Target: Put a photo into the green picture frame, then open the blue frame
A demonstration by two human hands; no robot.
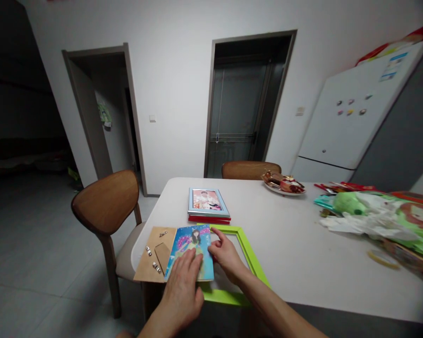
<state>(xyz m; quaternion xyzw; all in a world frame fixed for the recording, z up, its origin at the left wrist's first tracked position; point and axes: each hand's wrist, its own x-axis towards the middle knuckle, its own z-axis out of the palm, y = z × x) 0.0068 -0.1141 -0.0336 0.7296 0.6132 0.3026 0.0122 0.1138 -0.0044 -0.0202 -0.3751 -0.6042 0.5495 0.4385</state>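
A blue picture card (206, 265) printed with a dark-haired girl lies partly over a brown backing board (151, 237) and the left side of a lime-green photo frame (250, 251). My left hand (183, 277) rests flat on the card's lower part, fingers stretched out. At the card's right edge is my right hand (227, 256), its index finger extended toward the upper corner and its thumb apart from it, the other fingers curled. Small metal clips (156, 267) and a folded stand flap (162, 256) show on the board.
Behind the green frame, a light-blue photo frame (207, 202) with a picture lies on a red frame (209, 219). A plate of items (284, 183) stands farther back on the white table (285, 244). Bags and crumpled tissue (352, 223) crowd its right side. A wooden chair (107, 202) stands left.
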